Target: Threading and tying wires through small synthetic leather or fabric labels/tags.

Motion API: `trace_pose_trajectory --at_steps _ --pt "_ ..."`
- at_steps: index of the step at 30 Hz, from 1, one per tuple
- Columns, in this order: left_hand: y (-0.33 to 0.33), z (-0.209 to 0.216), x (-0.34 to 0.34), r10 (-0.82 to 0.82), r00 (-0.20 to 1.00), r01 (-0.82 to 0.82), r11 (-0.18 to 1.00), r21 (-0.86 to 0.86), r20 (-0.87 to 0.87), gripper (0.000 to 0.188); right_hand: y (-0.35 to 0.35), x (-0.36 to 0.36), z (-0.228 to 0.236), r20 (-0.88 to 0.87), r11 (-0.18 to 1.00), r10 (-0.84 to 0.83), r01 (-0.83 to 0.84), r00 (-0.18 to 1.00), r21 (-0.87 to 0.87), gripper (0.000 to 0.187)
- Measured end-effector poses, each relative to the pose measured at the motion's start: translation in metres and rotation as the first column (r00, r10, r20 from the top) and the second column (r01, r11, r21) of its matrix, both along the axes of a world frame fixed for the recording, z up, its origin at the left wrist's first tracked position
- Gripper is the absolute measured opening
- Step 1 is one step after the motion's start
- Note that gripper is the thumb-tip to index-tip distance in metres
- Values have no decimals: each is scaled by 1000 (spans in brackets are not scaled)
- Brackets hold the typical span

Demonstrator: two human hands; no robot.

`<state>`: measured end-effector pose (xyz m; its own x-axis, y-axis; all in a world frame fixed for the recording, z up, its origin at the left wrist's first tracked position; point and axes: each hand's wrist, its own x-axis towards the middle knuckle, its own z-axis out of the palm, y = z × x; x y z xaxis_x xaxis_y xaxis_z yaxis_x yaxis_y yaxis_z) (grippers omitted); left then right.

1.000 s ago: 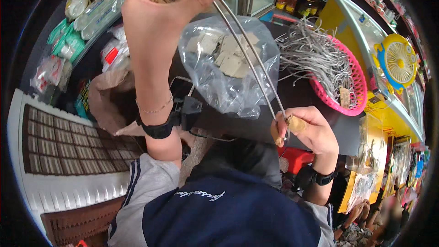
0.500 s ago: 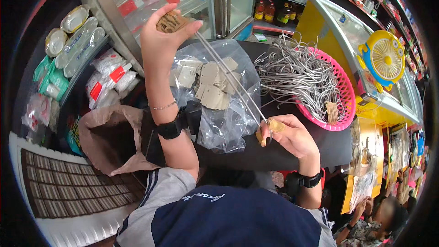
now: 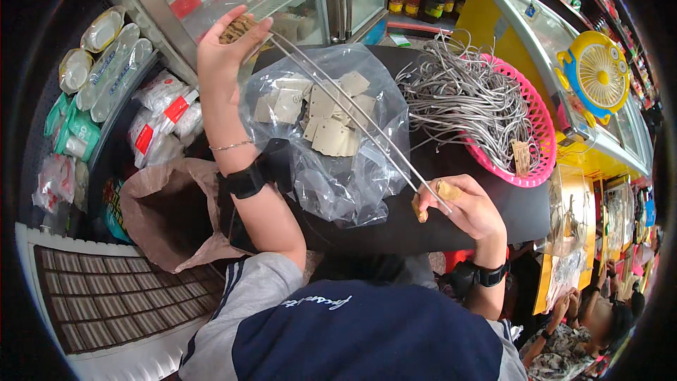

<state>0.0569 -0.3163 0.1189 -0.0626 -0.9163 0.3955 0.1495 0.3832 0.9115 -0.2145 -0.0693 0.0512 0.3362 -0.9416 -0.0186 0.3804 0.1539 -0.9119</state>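
Raised at the upper left, my left hand (image 3: 224,56) is closed on a brown card tag (image 3: 238,29) with dark print. A doubled grey cord (image 3: 352,109) stretches taut from the tag down to my right hand (image 3: 471,210), which pinches its lower end. Yellowish tape (image 3: 447,189) wraps fingers of the right hand. Beneath the cord, a clear plastic bag (image 3: 331,194) lies open on the black table (image 3: 395,236), holding several grey-beige card tags (image 3: 335,137). To the right, a pink basket (image 3: 541,120) holds a heap of grey cords (image 3: 458,102) with one brown tag.
An open brown paper bag (image 3: 204,250) stands left of the table. Shelves of packaged goods (image 3: 169,116) and a glass-door cabinet (image 3: 331,0) border the left and back. A yellow-sided freezer (image 3: 493,28) with a small fan (image 3: 599,74) stands right. Another person (image 3: 575,339) is at lower right.
My left hand has moved up and left, and my right hand to the right, with the cord still stretched between them. The cord's lower end now pokes out past the right fingers.
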Motion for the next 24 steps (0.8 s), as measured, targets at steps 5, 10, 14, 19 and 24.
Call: trace_pose_trajectory --at_steps 5,10,14,19,24 --pt "-6 -3 21 35 999 -34 999 31 -18 52 5 -1 -4 -1 999 -42 42 999 2 35" --pt "3 8 20 -79 994 79 997 -3 -76 51 7 -10 -1 -235 998 47 -57 971 -35 30" --pt "51 39 -11 -126 991 130 983 -130 39 54 35 18 32 -786 807 -585 237 199 -541 45" --pt "119 54 -68 -315 924 370 877 -306 216 59 41 30 68 -377 634 -754 446 538 -632 41" --pt "158 45 -106 -444 829 552 747 -371 339 56 30 47 65 -111 573 -774 615 624 -542 38"
